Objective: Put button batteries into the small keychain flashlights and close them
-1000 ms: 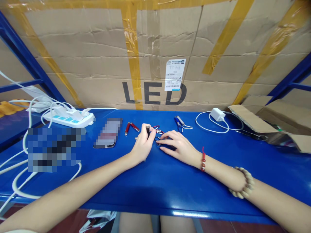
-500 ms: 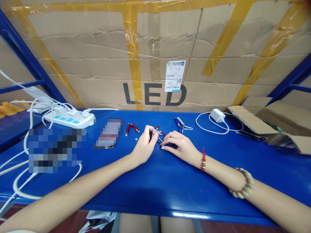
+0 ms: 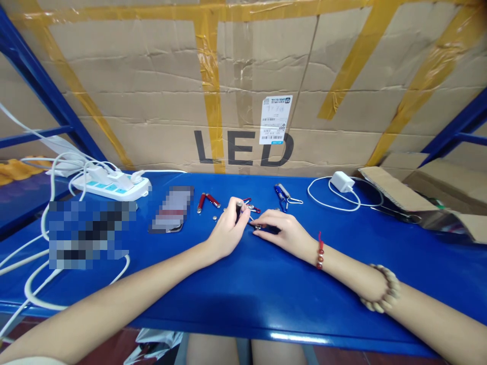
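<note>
My left hand (image 3: 227, 228) is closed around a small black tube (image 3: 239, 207), like the body of a mini flashlight, with its end showing above the fingers. A thin light-coloured piece slants from it towards my right hand (image 3: 279, 224). Between my right thumb and fingertips is a small shiny metal piece (image 3: 258, 227), too small to name. Beyond the hands lie parts with red carabiner clips (image 3: 254, 209), partly covered. To the left are red tubes (image 3: 201, 203) and a small round silver disc (image 3: 215, 218), like a button cell. Blue and silver mini flashlights (image 3: 281, 193) with clips lie behind my right hand.
A phone (image 3: 172, 209) and a blurred-out object (image 3: 93, 233) lie on the left of the blue table (image 3: 243, 299). Behind them is a white power strip (image 3: 110, 186) with cables. A white charger (image 3: 341, 181) and an open carton (image 3: 399, 190) are at right. A large cardboard box (image 3: 160, 116) stands behind.
My right thumb and fingers have parted slightly, and the small shiny piece between them now shows more. The left hand keeps its hold on the black tube. The view has shifted slightly.
</note>
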Tool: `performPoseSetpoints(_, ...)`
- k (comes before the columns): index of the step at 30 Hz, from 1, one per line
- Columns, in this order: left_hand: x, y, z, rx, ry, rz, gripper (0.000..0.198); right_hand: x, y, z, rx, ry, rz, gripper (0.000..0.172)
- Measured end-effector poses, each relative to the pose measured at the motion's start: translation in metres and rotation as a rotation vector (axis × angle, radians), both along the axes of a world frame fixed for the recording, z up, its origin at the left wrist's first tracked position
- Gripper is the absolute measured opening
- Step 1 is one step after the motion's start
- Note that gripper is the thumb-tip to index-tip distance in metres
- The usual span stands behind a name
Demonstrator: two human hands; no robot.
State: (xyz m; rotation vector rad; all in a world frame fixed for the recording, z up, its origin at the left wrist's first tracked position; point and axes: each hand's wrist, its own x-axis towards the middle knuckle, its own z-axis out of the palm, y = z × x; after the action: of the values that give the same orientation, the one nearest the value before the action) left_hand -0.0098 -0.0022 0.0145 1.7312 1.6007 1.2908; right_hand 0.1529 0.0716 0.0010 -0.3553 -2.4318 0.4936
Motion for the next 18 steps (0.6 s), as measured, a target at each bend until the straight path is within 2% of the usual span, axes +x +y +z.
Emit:
performPoseSetpoints(3, 0.0002, -0.0008, 0.0003, -0.018, 0.005, 0.014, 0.014, -0.0009, -0.0013, 0.0017, -0.069, 0.028, -0.014, 0.018)
performPoseSetpoints(7, 0.0, -0.001, 0.0011, -0.045, 0.004, 0.007, 0.019, -0.0018, -0.0035, 0.0052, -0.231, 0.071, -0.115, 0.018)
performPoseSetpoints(11, -0.0007, -0.0009, 0.0001, -0.053, 0.018, 0.001, 0.023, -0.0025, -0.0038, 0.0071, -0.504, 0.103, -0.209, 0.023)
performPoseSetpoints(14, -0.0014, -0.0009, -0.0013, -0.025, 0.008, -0.009, 0.026, -0.0035, -0.0021, 0.0066, -0.711, 0.149, -0.215, 0.025)
performPoseSetpoints(18, -0.0014, -0.0007, -0.0009, -0.009, 0.013, -0.033, 0.027, -0.0048, 0.0004, 0.0044, -0.795, 0.178, -0.203, 0.029)
